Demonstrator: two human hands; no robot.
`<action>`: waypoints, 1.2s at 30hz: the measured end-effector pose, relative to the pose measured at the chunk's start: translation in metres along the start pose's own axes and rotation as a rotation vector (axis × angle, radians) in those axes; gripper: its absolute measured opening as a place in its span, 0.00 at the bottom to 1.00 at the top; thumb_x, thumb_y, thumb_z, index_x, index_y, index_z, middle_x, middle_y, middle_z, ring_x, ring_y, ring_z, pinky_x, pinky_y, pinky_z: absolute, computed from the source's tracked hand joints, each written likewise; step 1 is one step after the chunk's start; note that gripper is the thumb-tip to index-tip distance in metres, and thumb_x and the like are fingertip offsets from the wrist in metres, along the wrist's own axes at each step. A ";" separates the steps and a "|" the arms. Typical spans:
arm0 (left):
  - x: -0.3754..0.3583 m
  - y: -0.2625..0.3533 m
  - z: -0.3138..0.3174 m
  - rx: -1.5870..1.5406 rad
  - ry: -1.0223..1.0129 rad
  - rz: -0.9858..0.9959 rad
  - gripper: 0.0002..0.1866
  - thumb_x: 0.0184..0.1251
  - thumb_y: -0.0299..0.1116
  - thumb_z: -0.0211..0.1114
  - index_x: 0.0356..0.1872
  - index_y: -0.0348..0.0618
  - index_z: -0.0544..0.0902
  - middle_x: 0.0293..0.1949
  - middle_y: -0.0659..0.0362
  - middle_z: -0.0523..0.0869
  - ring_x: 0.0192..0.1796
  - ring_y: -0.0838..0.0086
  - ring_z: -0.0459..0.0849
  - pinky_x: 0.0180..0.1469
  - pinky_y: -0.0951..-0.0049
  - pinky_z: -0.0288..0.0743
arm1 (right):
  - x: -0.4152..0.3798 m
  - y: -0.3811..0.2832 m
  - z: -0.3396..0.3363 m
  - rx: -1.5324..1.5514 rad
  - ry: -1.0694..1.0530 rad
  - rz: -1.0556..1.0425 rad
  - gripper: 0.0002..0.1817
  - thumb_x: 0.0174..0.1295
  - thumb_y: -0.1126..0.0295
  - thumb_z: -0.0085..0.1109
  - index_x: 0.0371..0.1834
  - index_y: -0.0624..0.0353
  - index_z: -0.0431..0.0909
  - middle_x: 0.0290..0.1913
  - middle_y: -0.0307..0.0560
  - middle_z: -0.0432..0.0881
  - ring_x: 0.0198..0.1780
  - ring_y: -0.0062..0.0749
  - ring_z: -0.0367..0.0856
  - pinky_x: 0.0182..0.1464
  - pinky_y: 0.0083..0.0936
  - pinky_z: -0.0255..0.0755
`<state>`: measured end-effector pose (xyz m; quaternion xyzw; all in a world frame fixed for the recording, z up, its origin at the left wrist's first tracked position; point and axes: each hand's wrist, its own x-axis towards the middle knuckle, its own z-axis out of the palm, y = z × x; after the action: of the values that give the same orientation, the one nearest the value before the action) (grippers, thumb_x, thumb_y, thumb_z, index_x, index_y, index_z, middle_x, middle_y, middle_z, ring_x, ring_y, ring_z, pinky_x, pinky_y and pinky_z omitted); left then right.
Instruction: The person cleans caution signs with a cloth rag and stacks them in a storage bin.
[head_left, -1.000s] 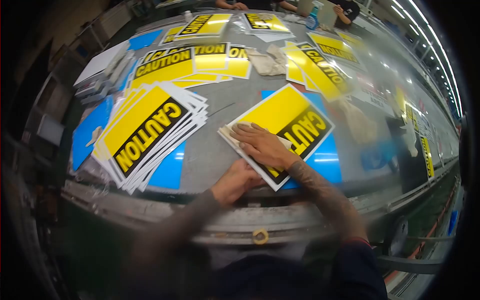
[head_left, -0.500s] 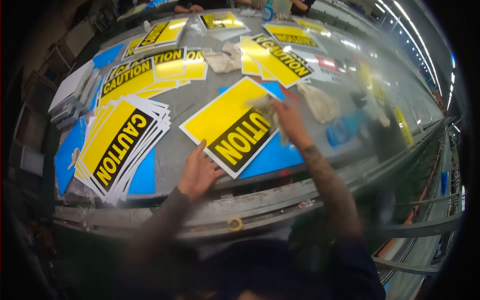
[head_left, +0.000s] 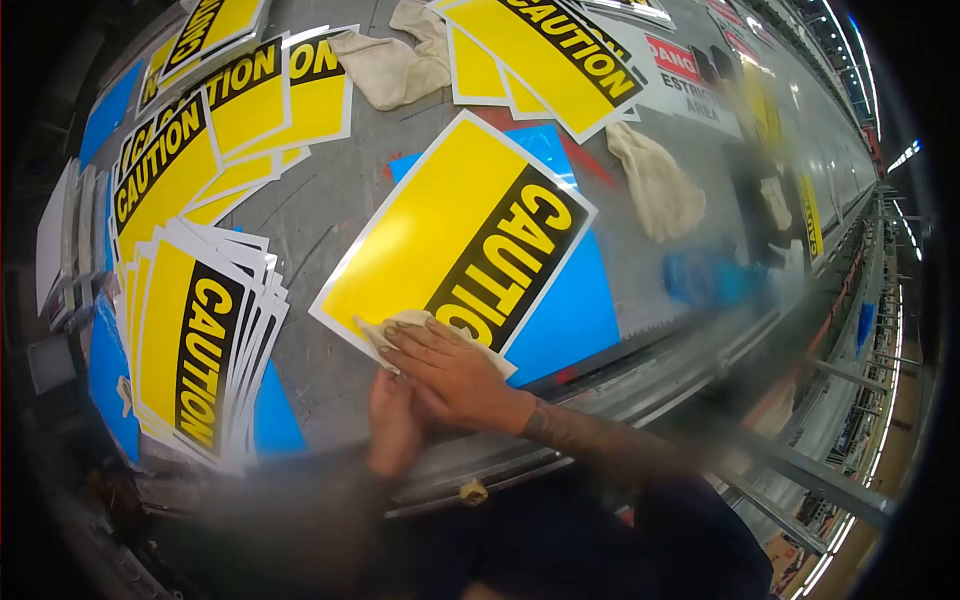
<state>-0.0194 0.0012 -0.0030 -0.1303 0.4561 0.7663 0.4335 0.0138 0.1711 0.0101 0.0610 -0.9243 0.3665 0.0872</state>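
A yellow caution sign (head_left: 420, 230) with a black lettered band lies askew in front of me, partly over a blue sheet (head_left: 580, 310). My right hand (head_left: 455, 375) presses a cream cloth (head_left: 480, 352) flat on the sign's near edge, fingers together over the cloth and covering some of the lettering. Just below it, my left hand (head_left: 395, 425) holds the sign's near edge; its fingertips are largely hidden by the right hand and the cloth.
A fanned stack of caution signs (head_left: 165, 350) lies at left, with more signs (head_left: 165, 165) behind it. Another group of signs (head_left: 560, 60) lies at the back. Loose cloths (head_left: 655, 185) and a blurred blue bottle (head_left: 705, 275) are to the right. The metal table edge (head_left: 650, 395) runs nearby.
My right hand has brought the cloth from the sign's far right side to its near edge, next to my left hand. The view has shifted closer to the sign.
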 end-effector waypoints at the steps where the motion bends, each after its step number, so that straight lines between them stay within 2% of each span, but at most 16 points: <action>1: -0.001 0.000 0.001 0.016 0.045 -0.025 0.24 0.89 0.39 0.57 0.76 0.40 0.69 0.70 0.54 0.81 0.68 0.66 0.85 0.67 0.62 0.85 | 0.002 0.010 -0.004 -0.029 -0.021 -0.015 0.28 0.70 0.72 0.60 0.74 0.63 0.75 0.76 0.60 0.77 0.79 0.55 0.72 0.83 0.52 0.60; 5: -0.004 -0.001 0.017 0.143 0.160 0.001 0.22 0.89 0.39 0.57 0.74 0.40 0.72 0.65 0.55 0.85 0.62 0.71 0.88 0.61 0.67 0.86 | 0.032 0.086 -0.055 -0.377 -0.023 0.093 0.28 0.72 0.73 0.56 0.76 0.62 0.74 0.78 0.57 0.76 0.81 0.51 0.71 0.83 0.54 0.60; 8: -0.008 0.001 0.030 0.176 0.210 0.021 0.21 0.90 0.39 0.56 0.73 0.38 0.74 0.63 0.55 0.87 0.61 0.71 0.88 0.61 0.67 0.84 | 0.051 0.147 -0.095 -0.369 0.099 0.220 0.32 0.76 0.70 0.53 0.84 0.56 0.66 0.85 0.55 0.67 0.87 0.51 0.60 0.87 0.54 0.49; 11: -0.007 -0.002 0.031 0.204 0.294 0.002 0.20 0.90 0.40 0.57 0.70 0.40 0.76 0.62 0.57 0.88 0.59 0.73 0.88 0.60 0.68 0.85 | 0.064 0.162 -0.105 -0.421 0.153 0.262 0.32 0.76 0.70 0.52 0.83 0.61 0.66 0.83 0.58 0.68 0.85 0.53 0.63 0.87 0.55 0.50; 13: -0.006 -0.004 0.036 0.143 0.273 0.044 0.19 0.90 0.40 0.57 0.70 0.41 0.76 0.61 0.58 0.88 0.58 0.75 0.88 0.57 0.70 0.84 | 0.056 0.140 -0.081 -0.535 0.140 0.213 0.31 0.76 0.71 0.51 0.82 0.65 0.67 0.82 0.60 0.69 0.84 0.55 0.65 0.87 0.54 0.51; 15: -0.006 -0.004 0.035 0.135 0.258 0.036 0.19 0.90 0.40 0.57 0.71 0.41 0.75 0.61 0.59 0.88 0.58 0.75 0.88 0.58 0.68 0.85 | 0.049 0.086 -0.053 -0.315 0.071 0.146 0.29 0.67 0.73 0.57 0.73 0.67 0.74 0.71 0.58 0.78 0.73 0.53 0.75 0.81 0.52 0.62; 17: -0.008 0.003 0.040 0.116 0.227 0.038 0.20 0.90 0.40 0.57 0.71 0.41 0.75 0.62 0.58 0.87 0.60 0.74 0.88 0.60 0.67 0.84 | 0.038 0.022 -0.041 -0.016 -0.009 0.128 0.29 0.67 0.71 0.60 0.72 0.66 0.76 0.71 0.57 0.79 0.74 0.53 0.75 0.83 0.46 0.60; 18: -0.006 0.007 0.043 0.105 0.212 0.047 0.20 0.90 0.40 0.57 0.72 0.41 0.74 0.63 0.58 0.87 0.61 0.74 0.87 0.61 0.66 0.84 | 0.026 0.002 -0.024 0.073 -0.032 0.082 0.28 0.68 0.73 0.59 0.73 0.64 0.76 0.71 0.56 0.80 0.74 0.52 0.75 0.80 0.50 0.63; 21: -0.008 -0.002 0.029 0.183 0.251 0.012 0.20 0.89 0.40 0.58 0.72 0.41 0.74 0.65 0.58 0.86 0.64 0.72 0.87 0.64 0.63 0.84 | 0.022 0.035 -0.015 0.177 -0.060 0.028 0.26 0.69 0.71 0.61 0.72 0.61 0.77 0.72 0.53 0.79 0.74 0.51 0.75 0.80 0.46 0.64; 24: -0.008 -0.002 0.042 0.169 0.220 0.059 0.20 0.89 0.41 0.59 0.70 0.42 0.75 0.66 0.57 0.85 0.65 0.70 0.86 0.66 0.63 0.83 | 0.042 0.104 -0.069 -0.049 0.097 0.041 0.26 0.70 0.75 0.55 0.72 0.60 0.76 0.73 0.52 0.79 0.74 0.51 0.75 0.81 0.50 0.62; 25: -0.008 -0.001 0.045 0.178 0.226 0.063 0.19 0.88 0.42 0.60 0.68 0.42 0.75 0.64 0.58 0.85 0.64 0.71 0.86 0.65 0.63 0.84 | 0.054 0.125 -0.096 -0.169 0.033 0.107 0.26 0.71 0.76 0.52 0.73 0.59 0.76 0.74 0.51 0.79 0.76 0.50 0.74 0.82 0.51 0.60; 27: -0.010 -0.003 0.043 0.197 0.240 0.055 0.19 0.89 0.41 0.59 0.68 0.41 0.75 0.66 0.57 0.85 0.65 0.69 0.86 0.66 0.63 0.83 | 0.055 0.161 -0.115 -0.332 0.274 0.082 0.27 0.70 0.74 0.51 0.74 0.63 0.74 0.74 0.53 0.78 0.75 0.49 0.75 0.82 0.48 0.60; 28: -0.010 -0.002 0.043 0.202 0.260 0.048 0.19 0.89 0.40 0.58 0.69 0.41 0.74 0.66 0.57 0.85 0.66 0.69 0.86 0.67 0.62 0.82 | 0.056 0.163 -0.120 -0.374 0.261 0.090 0.28 0.71 0.73 0.51 0.75 0.64 0.74 0.75 0.54 0.77 0.76 0.49 0.74 0.82 0.48 0.60; 31: -0.008 0.000 0.045 0.239 0.251 0.061 0.18 0.90 0.39 0.56 0.70 0.41 0.74 0.66 0.55 0.85 0.66 0.68 0.86 0.66 0.62 0.83 | 0.058 0.137 -0.106 -0.516 0.286 0.180 0.28 0.72 0.71 0.50 0.75 0.65 0.73 0.75 0.55 0.77 0.76 0.49 0.73 0.82 0.46 0.61; 32: -0.007 0.002 0.046 0.249 0.251 0.063 0.18 0.90 0.39 0.56 0.70 0.41 0.74 0.65 0.56 0.85 0.66 0.68 0.86 0.67 0.61 0.83 | 0.058 0.118 -0.088 -0.295 0.198 0.251 0.28 0.74 0.71 0.53 0.78 0.63 0.71 0.75 0.55 0.76 0.78 0.51 0.72 0.83 0.48 0.60; 36: -0.006 -0.007 0.036 0.226 0.239 0.043 0.17 0.90 0.39 0.56 0.68 0.41 0.75 0.66 0.56 0.85 0.67 0.69 0.85 0.68 0.60 0.82 | 0.040 0.028 -0.020 0.005 0.029 -0.081 0.29 0.68 0.73 0.60 0.74 0.60 0.76 0.71 0.53 0.81 0.74 0.48 0.76 0.82 0.46 0.62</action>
<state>-0.0032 0.0287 0.0157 -0.1612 0.5905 0.6981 0.3715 -0.0278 0.2037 0.0141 0.0933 -0.9188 0.3657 0.1152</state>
